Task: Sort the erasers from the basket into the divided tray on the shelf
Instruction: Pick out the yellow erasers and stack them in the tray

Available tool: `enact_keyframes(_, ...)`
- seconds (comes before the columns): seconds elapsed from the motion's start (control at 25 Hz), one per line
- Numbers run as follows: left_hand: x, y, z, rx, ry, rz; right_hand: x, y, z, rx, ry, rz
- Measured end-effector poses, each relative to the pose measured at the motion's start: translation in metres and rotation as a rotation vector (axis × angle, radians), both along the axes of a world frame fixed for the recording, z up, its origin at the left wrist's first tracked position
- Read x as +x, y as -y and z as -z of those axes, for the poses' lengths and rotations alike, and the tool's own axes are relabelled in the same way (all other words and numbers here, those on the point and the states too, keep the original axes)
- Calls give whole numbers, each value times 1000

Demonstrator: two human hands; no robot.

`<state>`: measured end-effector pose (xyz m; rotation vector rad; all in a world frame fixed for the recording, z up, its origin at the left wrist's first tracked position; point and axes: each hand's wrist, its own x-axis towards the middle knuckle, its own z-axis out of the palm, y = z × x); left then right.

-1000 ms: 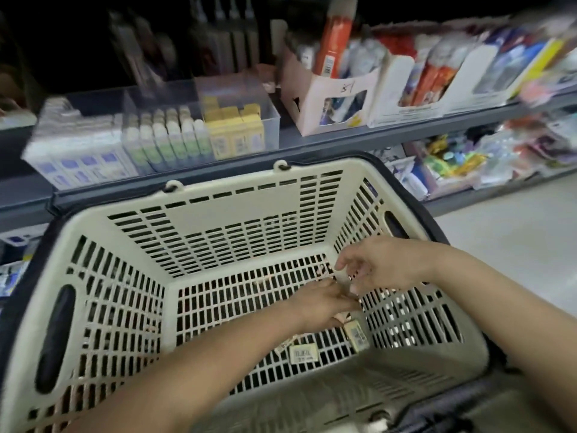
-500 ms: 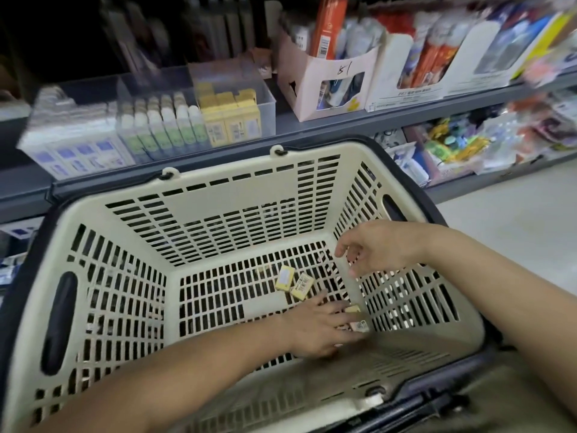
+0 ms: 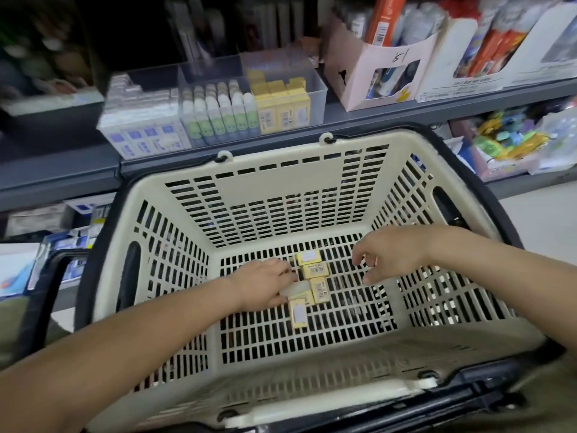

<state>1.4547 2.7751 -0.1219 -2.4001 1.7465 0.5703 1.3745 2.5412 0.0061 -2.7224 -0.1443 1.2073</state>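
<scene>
Several small yellow erasers (image 3: 315,278) lie in a cluster on the slotted floor of the cream basket (image 3: 281,182). My left hand (image 3: 265,285) reaches in from the left, its fingers laid flat against the left side of the cluster and touching it. My right hand (image 3: 390,256) hovers just right of the erasers with loosely curled fingers and holds nothing. The clear divided tray (image 3: 320,89) stands on the shelf behind the basket, with blue-white packs at left, green-white ones in the middle and yellow erasers (image 3: 282,109) at right.
The grey shelf edge (image 3: 406,115) runs just behind the basket's far rim. A pink cardboard box (image 3: 362,73) and white display boxes (image 3: 468,79) stand right of the tray. A lower shelf with colourful packets (image 3: 505,142) is at right, pale floor beyond.
My left hand has swept left along the basket floor, gathering the yellow erasers into one cluster near the middle. My right hand has stayed hovering on the right. The view has shifted.
</scene>
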Motion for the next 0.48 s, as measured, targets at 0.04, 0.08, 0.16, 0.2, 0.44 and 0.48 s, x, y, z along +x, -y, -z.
enact_keyframes(0.04,4,-3,-1,-25,-17,-72,6,-11,11,-16,1,-45)
enact_keyframes(0.08,5,-4,-2,-70,-41,-115,10,-22,25,-24,15,-83)
enact_keyframes(0.16,-6,-1,0,-139,-82,-64,13,-42,56,-40,77,-138)
enact_keyframes(0.2,-15,1,4,-134,-95,-5,12,-49,71,-47,100,-144)
enact_keyframes(0.44,-28,5,11,-62,-385,-235,0,-55,115,-35,241,-153)
enact_keyframes(0.48,-25,6,9,-56,-498,-331,-2,-56,117,-40,273,-177)
